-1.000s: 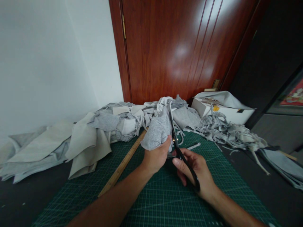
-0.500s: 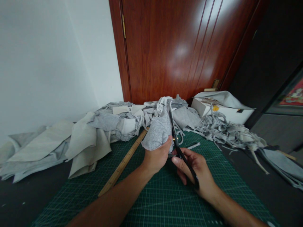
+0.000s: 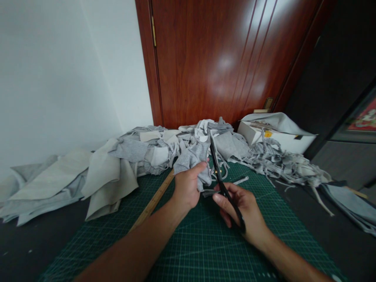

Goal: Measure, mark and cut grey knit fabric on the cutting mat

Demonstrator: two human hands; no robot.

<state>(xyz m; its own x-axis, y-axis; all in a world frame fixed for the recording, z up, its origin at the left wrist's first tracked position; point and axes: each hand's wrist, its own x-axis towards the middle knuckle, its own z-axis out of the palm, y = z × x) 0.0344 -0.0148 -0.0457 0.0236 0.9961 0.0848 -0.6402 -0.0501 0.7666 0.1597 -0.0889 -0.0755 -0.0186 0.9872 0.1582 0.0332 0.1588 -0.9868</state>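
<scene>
My left hand (image 3: pixel 188 186) is closed on a grey piece of fabric (image 3: pixel 192 158), its thumb pressed on top. The cloth is crumpled and hangs just left of the blades. In my right hand (image 3: pixel 237 203) is a pair of black scissors (image 3: pixel 219 176), the blades pointing away from me and upward. A thin light strip of cloth (image 3: pixel 215 143) lies along the upper blade. Under the hands spreads a green cutting mat (image 3: pixel 199 243). Partly behind my left forearm lies a wooden ruler (image 3: pixel 152 201).
Heaps of grey and off-white cloth (image 3: pixel 132 149) run along the back and left. At right are tangled fabric strips (image 3: pixel 282 162) and a white box (image 3: pixel 276 135). A short pale strip (image 3: pixel 241 180) lies on the mat. Behind stands a reddish wooden door (image 3: pixel 202 58).
My left hand has shifted left and slightly down, drawing the grey fabric away from the scissors. The cloth looks more crumpled, and a gap shows beside the blades. My right hand has hardly moved.
</scene>
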